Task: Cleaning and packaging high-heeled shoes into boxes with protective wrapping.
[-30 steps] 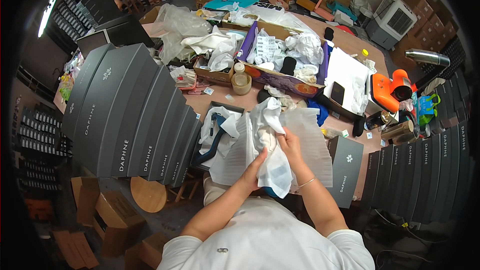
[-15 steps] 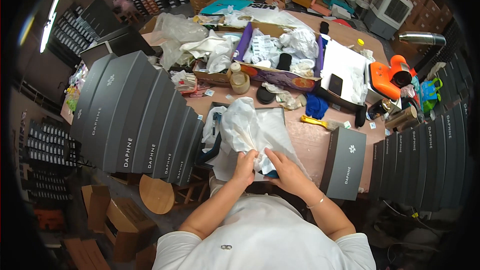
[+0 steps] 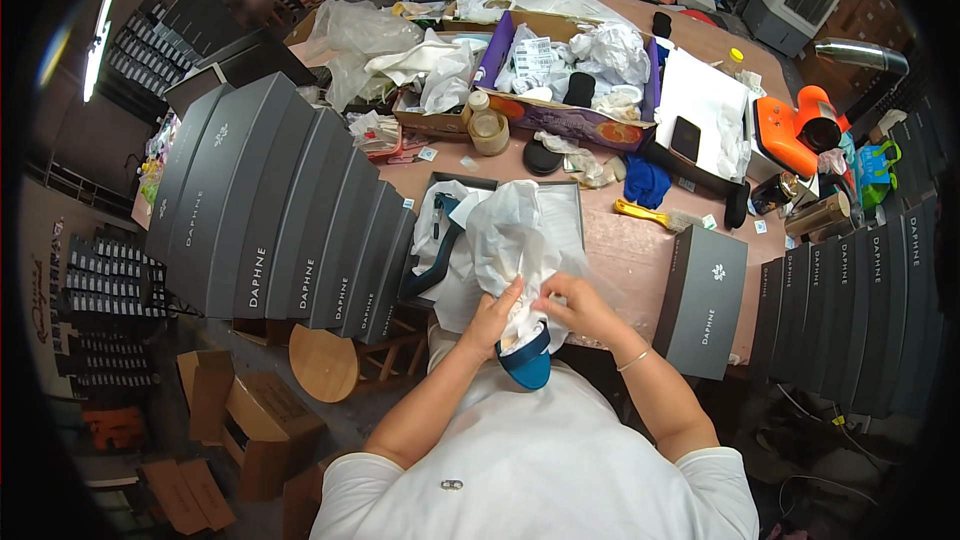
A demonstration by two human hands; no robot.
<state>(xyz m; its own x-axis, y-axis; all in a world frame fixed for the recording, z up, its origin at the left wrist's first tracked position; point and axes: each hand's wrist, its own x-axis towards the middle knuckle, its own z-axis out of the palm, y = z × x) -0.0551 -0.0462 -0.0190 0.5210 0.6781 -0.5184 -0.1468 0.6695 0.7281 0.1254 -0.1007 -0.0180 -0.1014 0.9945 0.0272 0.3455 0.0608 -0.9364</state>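
Both hands grasp one bundle at the table's near edge: the left hand (image 3: 495, 312) and right hand (image 3: 580, 302) pinch white tissue paper (image 3: 515, 235) around a blue shoe (image 3: 527, 362), just in front of the open grey shoebox (image 3: 570, 202). The wrapping step looks under way. Next, the loose paper needs folding snugly over the shoe.

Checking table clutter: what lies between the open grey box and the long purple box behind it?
In the head view, a round black disc lies between the open grey box and purple box.
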